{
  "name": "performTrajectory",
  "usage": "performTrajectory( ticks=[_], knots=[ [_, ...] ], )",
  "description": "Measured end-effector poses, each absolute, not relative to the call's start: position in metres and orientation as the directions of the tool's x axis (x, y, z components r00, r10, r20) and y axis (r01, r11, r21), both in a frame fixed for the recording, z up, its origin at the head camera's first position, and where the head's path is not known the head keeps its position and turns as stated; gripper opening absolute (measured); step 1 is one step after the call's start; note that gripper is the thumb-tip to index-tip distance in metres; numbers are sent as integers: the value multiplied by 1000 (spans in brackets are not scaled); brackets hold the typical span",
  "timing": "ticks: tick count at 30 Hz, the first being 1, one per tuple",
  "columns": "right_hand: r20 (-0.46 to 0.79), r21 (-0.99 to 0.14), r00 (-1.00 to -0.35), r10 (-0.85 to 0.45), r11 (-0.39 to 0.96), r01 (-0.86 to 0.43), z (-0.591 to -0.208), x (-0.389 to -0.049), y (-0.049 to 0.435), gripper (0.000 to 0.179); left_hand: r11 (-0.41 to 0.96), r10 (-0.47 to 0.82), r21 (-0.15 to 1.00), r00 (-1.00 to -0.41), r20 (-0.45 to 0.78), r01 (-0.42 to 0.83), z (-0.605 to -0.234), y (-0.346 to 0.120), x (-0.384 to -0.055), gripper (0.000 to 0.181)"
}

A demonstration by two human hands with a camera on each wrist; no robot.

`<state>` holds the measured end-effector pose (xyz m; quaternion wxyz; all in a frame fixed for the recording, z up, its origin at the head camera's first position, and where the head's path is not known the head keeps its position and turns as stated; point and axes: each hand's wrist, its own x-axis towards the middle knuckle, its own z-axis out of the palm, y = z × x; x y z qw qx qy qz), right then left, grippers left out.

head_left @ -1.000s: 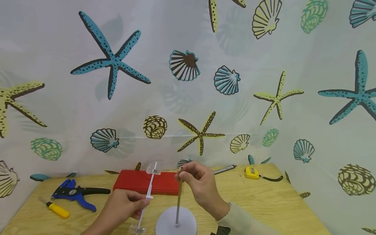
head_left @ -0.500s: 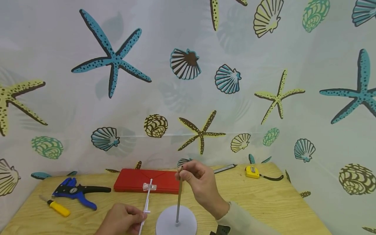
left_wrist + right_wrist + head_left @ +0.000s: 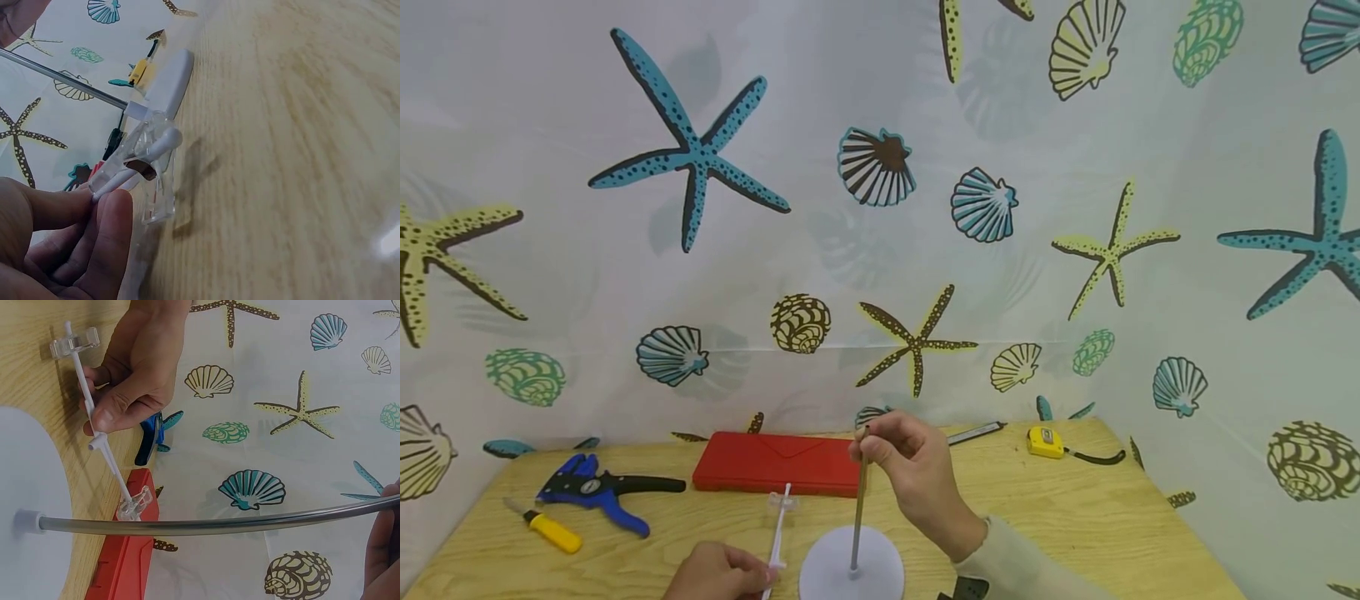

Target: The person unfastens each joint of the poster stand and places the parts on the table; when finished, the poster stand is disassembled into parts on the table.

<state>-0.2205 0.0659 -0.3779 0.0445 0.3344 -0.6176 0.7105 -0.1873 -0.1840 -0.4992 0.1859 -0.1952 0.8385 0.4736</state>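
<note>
My left hand (image 3: 718,573) pinches a thin white plastic rod (image 3: 777,537) between thumb and fingers, near a short side stub. Clear plastic clips sit at both ends of this rod: one clip (image 3: 134,505) near the red case, another clip (image 3: 75,342) at the opposite end. In the left wrist view a clear clip (image 3: 153,181) shows just beyond the fingertips. My right hand (image 3: 917,483) pinches the top of a slim metal pole (image 3: 859,508), which rises from a round white base (image 3: 820,571) on the table. The white rod is left of the pole, apart from it.
A red case (image 3: 775,462) lies at the back of the wooden table (image 3: 1060,533). Blue-and-black wire strippers (image 3: 597,492) and a yellow-handled pointed tool (image 3: 553,532) lie left. Back right are a yellow tape measure (image 3: 1045,442) and a narrow grey-black tool (image 3: 976,433). A patterned curtain (image 3: 880,250) hangs behind.
My left hand has lowered and come nearer the front edge with the white rod, whose upper clip has dropped from over the red case to below it. The right hand stays on the pole.
</note>
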Motion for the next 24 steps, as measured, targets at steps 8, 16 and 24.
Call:
performTrajectory(
  ticks=[8,16,24],
  knots=[
    [531,-847,-774,-346,-224,-482,-379,-221,66,30,466,-133,729,-854,-503,-502,-511,-187,-187,29],
    [532,-847,-773,-345,-227,-481,-380,-222,66,30,472,-114,730,-855,-506,-495,-511,-187,-186,20],
    [537,-844,-772,-341,-231,-484,-380,-221,65,30,541,-97,720,-883,-459,-434,-510,-185,-185,13]
  ],
)
